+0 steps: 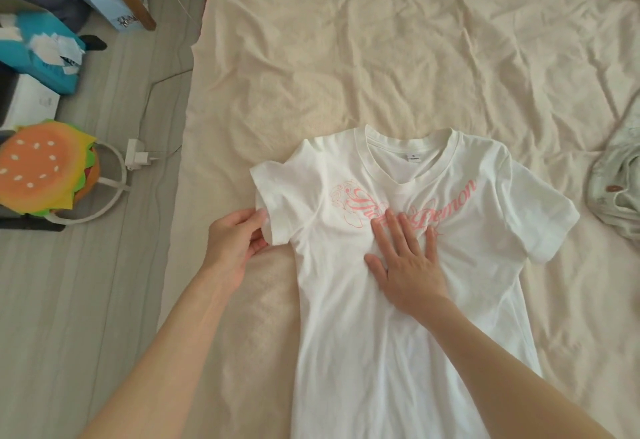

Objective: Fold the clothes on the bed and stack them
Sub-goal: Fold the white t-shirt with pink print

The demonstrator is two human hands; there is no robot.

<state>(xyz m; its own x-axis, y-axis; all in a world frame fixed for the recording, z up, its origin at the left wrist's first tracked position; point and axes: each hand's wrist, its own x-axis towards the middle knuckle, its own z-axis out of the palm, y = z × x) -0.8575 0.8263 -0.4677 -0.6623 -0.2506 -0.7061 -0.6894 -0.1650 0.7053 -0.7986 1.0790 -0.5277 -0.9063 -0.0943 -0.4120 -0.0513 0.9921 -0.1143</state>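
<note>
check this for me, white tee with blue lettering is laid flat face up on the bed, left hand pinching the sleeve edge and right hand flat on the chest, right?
One thing is off: the lettering is pink, not blue, as the head view shows. Otherwise yes: the white tee lies face up on the bed, the left hand pinches the sleeve edge, and the right hand rests flat on the chest.

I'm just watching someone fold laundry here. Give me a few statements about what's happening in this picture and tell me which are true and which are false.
1. The white T-shirt lies face up on the bed. True.
2. The right hand is curled into a fist. False: it lies flat on the shirt's chest, fingers straight.
3. The left hand pinches a sleeve edge. True.
4. The shirt's print is blue. False: it is pink.
5. A pale green garment lies at the bed's right edge. True.
</note>
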